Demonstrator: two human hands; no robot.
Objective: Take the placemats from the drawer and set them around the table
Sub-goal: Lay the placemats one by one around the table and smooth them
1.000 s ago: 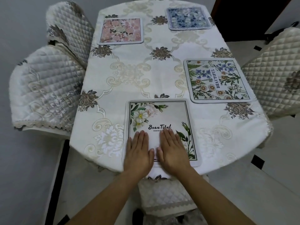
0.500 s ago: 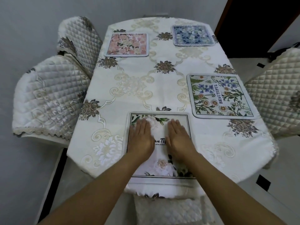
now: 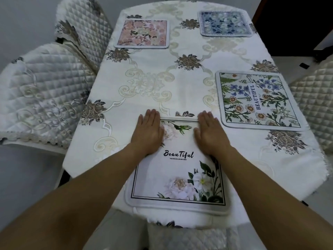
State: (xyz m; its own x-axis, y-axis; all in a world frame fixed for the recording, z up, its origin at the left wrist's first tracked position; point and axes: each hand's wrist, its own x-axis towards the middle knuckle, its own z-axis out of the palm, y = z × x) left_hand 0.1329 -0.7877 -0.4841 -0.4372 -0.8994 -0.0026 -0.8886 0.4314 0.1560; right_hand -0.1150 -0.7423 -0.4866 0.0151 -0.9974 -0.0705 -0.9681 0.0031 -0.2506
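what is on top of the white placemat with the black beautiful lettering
The left hand and right hand lie flat, fingers straight, on the far end of the white rectangular placemat. They cover its far corners and part of its flower print.

Open passage: a bare band of tablecloth [image 3: 180, 91] runs down the table's middle, between the pink placemat [image 3: 143, 34] and the blue placemat [image 3: 225, 23] at the far end, and left of the wildflower placemat [image 3: 255, 100]. All mats lie flat.

Near edge: the left hand [image 3: 148, 132] and right hand [image 3: 209, 134] lie flat on the far corners of the white-flower placemat [image 3: 178, 170], with the forearms crossing the edge.

Flanks: the near-left chair [image 3: 41, 94] and far-left chair [image 3: 81, 24] crowd the left edge. The right chair [image 3: 313, 103] stands close to the right edge.
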